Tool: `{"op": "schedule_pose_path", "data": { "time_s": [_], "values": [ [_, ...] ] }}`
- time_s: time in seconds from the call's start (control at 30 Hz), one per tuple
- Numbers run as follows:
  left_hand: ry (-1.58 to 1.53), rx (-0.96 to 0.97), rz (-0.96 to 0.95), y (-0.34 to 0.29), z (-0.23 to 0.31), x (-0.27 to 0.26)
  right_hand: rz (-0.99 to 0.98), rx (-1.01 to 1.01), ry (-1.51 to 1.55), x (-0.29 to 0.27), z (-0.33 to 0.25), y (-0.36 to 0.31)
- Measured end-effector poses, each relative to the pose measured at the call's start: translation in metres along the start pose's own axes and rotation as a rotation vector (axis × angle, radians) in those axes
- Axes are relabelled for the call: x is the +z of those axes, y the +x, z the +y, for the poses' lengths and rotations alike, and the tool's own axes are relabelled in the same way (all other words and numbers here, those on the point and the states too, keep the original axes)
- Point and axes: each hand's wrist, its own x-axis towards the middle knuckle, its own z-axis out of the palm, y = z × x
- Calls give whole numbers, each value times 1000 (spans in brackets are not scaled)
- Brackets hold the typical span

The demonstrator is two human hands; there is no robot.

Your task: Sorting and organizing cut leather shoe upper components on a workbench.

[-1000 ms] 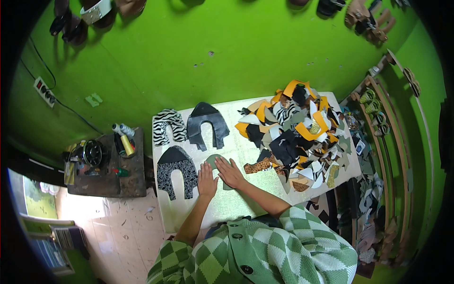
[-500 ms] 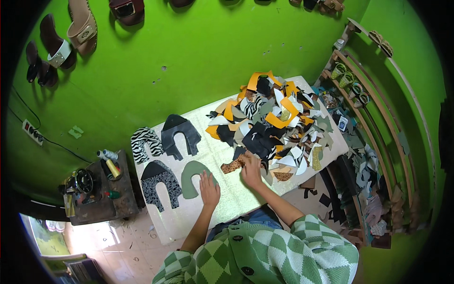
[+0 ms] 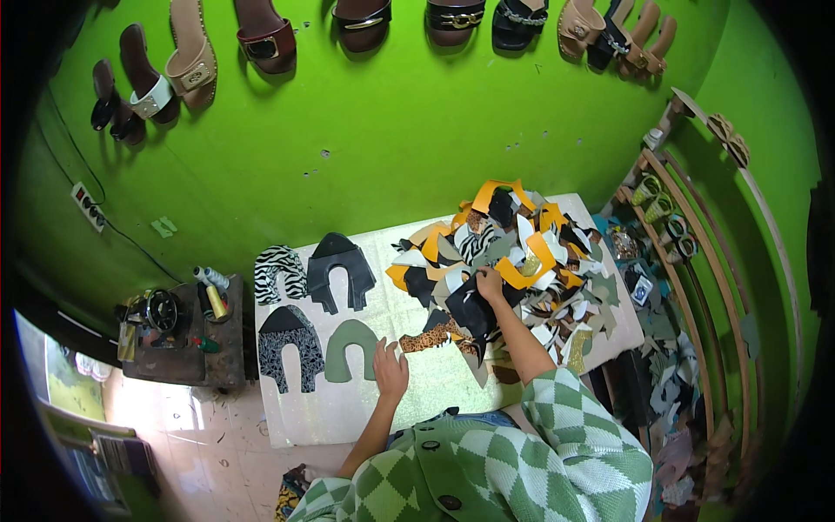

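Note:
My left hand [image 3: 390, 369] lies flat on the white table [image 3: 348, 409], fingers spread, just right of a green U-shaped cut piece [image 3: 350, 350]. My right hand [image 3: 490, 284] reaches into a big heap of cut pieces [image 3: 513, 270] in orange, black, white and animal prints; its fingers close on a black piece [image 3: 472, 311] at the heap's left side. Several more U-shaped pieces lie in a group at the table's left: a zebra one [image 3: 278, 272], a black one [image 3: 340, 270] and a dark patterned one [image 3: 290, 346].
A small dark side table [image 3: 178, 335] with thread spools and a machine stands left. Sandals [image 3: 183, 61] hang on the green wall. A wooden rack [image 3: 696, 252] with shoes and scraps stands at the right.
My right hand has moved from the table's middle up into the heap and taken hold of a black piece. My left hand stayed by the green piece. My head turned right.

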Motion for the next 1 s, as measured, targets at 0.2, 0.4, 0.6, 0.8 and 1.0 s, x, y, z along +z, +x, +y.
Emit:
{"op": "schedule_pose_path", "data": {
  "time_s": [0.2,0.4,0.6,0.8,1.0],
  "values": [
    [-64,-50,35,11,12,1,-24,21,186,-2,3,1],
    [-560,-287,-152,43,20,21,-81,-296,511,-39,-33,-60],
    [-1294,-630,-554,79,47,46,-429,-180,719,-53,-28,-147],
    [-1203,-560,-391,81,43,63,-715,-161,580,-44,-14,-178],
    [-1073,-521,-156,79,12,53,-160,-438,349,-26,-28,-112]
  ]
}}
